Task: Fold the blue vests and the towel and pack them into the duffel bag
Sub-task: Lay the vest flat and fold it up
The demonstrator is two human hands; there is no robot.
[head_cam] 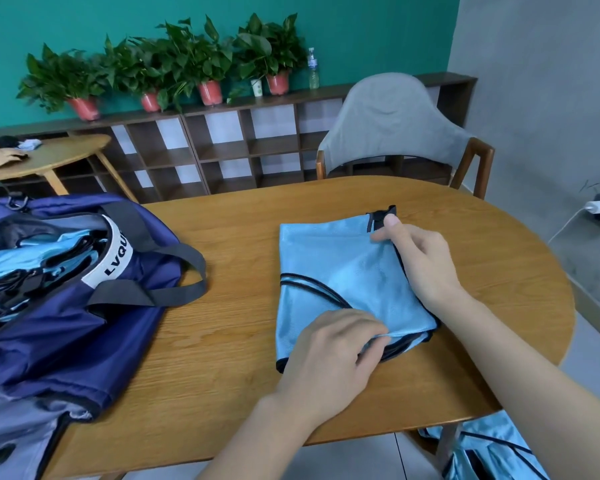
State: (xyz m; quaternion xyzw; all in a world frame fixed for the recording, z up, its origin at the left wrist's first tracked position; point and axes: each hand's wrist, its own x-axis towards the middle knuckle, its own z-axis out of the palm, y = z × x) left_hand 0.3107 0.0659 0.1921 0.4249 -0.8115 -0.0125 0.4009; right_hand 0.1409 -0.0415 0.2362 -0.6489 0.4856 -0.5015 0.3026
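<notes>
Bright, even indoor light, soft shadows, slight blur, wide-angle bending at edges.

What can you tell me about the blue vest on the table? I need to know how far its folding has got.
The blue vest is light blue, shiny, thin-looking fabric edged in black trim. It lies flat on the wooden table, folded into a rough rectangle, with curved black-trimmed edges crossing its lower part. The right hand pinches its far right corner, and the left hand pinches its near edge. It sits right of the duffel bag, apart from it.
</notes>
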